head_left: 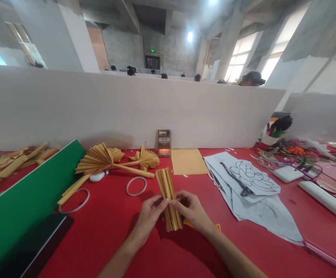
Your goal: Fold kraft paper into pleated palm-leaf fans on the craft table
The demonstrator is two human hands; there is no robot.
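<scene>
Both hands hold a strip of yellow-brown paper (165, 181) folded into accordion pleats, standing lengthwise above the red table. My left hand (152, 212) pinches its left side near the middle. Opposite it, my right hand (189, 208) grips the right side, thumb toward the pleats. The folds spread slightly at the top and bottom ends. Under the right hand, a yellow toothed object (191, 225) is partly covered. Beyond the hands lies a flat sheet of the same yellow paper (189, 162). Finished-looking pleated paper fans (98, 160) with rolled paper stems rest at the back left.
A green board (37, 193) and a black flat item (43, 247) are at left. White wire rings (136, 186) lie on the red table (106, 239). Drawing sheets (254, 177), a white case (326, 199) and a pen cup (268, 141) are at right. A white partition (121, 112) stands behind.
</scene>
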